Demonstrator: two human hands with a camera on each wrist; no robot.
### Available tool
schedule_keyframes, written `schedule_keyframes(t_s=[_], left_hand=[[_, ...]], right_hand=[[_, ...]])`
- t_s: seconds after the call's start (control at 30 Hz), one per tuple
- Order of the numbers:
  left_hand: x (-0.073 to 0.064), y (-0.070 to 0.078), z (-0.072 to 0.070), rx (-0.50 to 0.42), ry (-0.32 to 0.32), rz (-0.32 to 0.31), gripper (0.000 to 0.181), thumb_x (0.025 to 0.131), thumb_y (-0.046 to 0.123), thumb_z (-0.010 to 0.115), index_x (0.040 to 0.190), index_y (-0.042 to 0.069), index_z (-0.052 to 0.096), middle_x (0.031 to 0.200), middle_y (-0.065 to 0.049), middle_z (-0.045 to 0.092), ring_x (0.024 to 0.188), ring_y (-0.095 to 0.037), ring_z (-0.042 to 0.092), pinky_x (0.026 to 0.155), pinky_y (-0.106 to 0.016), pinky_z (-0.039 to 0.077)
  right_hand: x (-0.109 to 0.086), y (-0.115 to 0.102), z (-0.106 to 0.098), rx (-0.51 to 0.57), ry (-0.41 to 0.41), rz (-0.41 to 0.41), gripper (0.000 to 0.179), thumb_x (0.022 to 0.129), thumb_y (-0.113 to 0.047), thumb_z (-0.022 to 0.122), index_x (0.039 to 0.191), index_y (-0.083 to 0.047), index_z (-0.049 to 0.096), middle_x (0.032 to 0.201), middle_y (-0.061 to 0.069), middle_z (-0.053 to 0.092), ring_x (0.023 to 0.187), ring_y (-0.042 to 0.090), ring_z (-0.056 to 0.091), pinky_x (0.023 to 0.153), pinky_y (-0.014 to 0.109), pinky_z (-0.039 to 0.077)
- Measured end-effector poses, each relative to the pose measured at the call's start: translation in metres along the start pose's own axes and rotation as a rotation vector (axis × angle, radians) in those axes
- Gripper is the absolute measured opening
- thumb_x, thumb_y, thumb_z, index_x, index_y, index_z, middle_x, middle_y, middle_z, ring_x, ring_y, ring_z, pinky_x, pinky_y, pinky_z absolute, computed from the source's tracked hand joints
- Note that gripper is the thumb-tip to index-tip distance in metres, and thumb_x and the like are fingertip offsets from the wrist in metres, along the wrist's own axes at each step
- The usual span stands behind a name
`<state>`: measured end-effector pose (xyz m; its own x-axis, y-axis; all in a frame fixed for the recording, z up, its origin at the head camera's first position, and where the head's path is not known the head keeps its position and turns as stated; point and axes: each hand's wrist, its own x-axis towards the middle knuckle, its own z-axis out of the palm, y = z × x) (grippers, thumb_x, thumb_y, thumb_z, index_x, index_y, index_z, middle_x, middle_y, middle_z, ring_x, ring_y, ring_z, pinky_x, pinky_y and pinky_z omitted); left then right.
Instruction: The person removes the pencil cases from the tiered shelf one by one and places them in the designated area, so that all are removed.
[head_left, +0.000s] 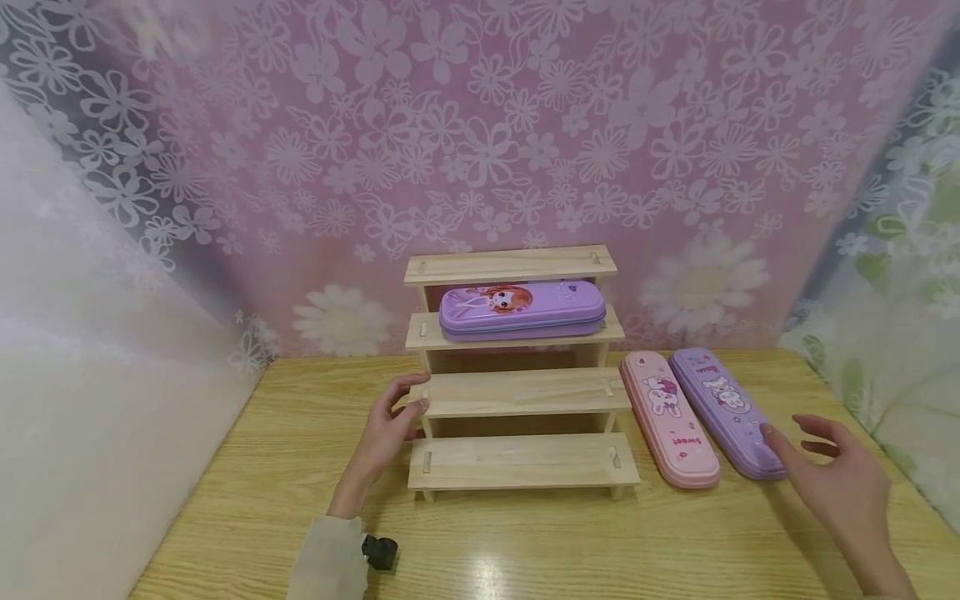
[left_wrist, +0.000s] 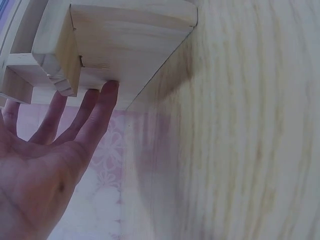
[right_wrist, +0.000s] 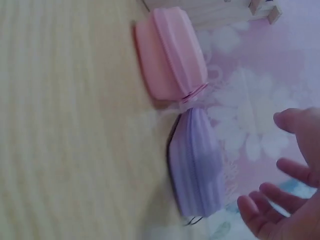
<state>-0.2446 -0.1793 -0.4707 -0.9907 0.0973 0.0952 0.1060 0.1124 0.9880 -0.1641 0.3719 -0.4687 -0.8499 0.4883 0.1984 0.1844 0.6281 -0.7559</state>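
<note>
A stepped wooden display shelf (head_left: 521, 392) stands on the table, with a purple pencil case (head_left: 522, 308) bearing a doll picture on its second tier from the top. My left hand (head_left: 390, 421) holds the shelf's left end at a middle tier; in the left wrist view its fingers (left_wrist: 102, 107) reach against the side panel. To the right lie a pink pencil case (head_left: 670, 421) and a lilac pencil case (head_left: 727, 412), side by side and slanted. My right hand (head_left: 843, 475) hovers at the lilac case's near end, thumb and fingers spread apart, holding nothing.
The light wood table (head_left: 495, 542) runs up to a pink flowered backdrop (head_left: 487, 125). Pale curtains hang on the left and right sides. A small black object (head_left: 380, 552) sits at my left wrist.
</note>
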Motion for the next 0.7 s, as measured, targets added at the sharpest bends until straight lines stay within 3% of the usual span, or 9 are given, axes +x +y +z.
schedule_keyframes(t_s=[0.07, 0.33, 0.53, 0.6, 0.7], left_hand=[[0.000, 0.000, -0.001, 0.001, 0.000, 0.000, 0.035, 0.103, 0.019, 0.062, 0.138, 0.018, 0.059, 0.148, -0.008, 0.050, 0.109, -0.027, 0.063, 0.078, -0.046, 0.063], [-0.001, 0.006, 0.000, 0.013, -0.001, -0.001, 0.035, 0.103, 0.018, 0.061, 0.138, 0.018, 0.059, 0.147, -0.008, 0.050, 0.111, -0.028, 0.062, 0.078, -0.047, 0.063], [-0.003, 0.008, 0.002, 0.029, -0.011, 0.018, 0.036, 0.104, 0.017, 0.059, 0.139, 0.017, 0.058, 0.151, -0.010, 0.047, 0.108, -0.023, 0.063, 0.075, -0.045, 0.062], [-0.003, 0.007, 0.002, 0.035, -0.011, 0.025, 0.035, 0.104, 0.017, 0.058, 0.139, 0.018, 0.058, 0.151, -0.008, 0.047, 0.105, -0.020, 0.064, 0.073, -0.042, 0.061], [-0.003, 0.005, 0.001, 0.034, -0.016, 0.035, 0.033, 0.105, 0.016, 0.057, 0.138, 0.018, 0.059, 0.151, -0.005, 0.048, 0.103, -0.018, 0.063, 0.074, -0.045, 0.061]], right_hand=[[0.002, -0.011, 0.002, 0.046, 0.011, -0.073, 0.046, 0.088, -0.041, 0.080, 0.122, -0.014, 0.066, 0.098, -0.043, 0.045, 0.082, -0.026, 0.046, 0.059, 0.005, 0.045], [0.012, -0.063, 0.020, 0.160, 0.026, -0.430, 0.045, 0.086, -0.016, 0.083, 0.128, -0.009, 0.069, 0.119, -0.034, 0.056, 0.102, -0.022, 0.052, 0.075, -0.002, 0.045], [0.021, -0.100, 0.031, 0.211, -0.019, -0.678, 0.049, 0.081, 0.000, 0.083, 0.127, -0.006, 0.069, 0.123, -0.032, 0.058, 0.109, -0.017, 0.054, 0.082, -0.001, 0.044], [0.024, -0.113, 0.036, 0.219, -0.034, -0.739, 0.052, 0.079, 0.004, 0.082, 0.129, -0.006, 0.068, 0.125, -0.026, 0.061, 0.112, -0.016, 0.054, 0.084, -0.001, 0.044], [0.028, -0.132, 0.042, 0.237, -0.050, -0.818, 0.057, 0.076, 0.010, 0.082, 0.130, -0.004, 0.067, 0.128, -0.005, 0.067, 0.115, -0.014, 0.054, 0.086, 0.001, 0.046]])
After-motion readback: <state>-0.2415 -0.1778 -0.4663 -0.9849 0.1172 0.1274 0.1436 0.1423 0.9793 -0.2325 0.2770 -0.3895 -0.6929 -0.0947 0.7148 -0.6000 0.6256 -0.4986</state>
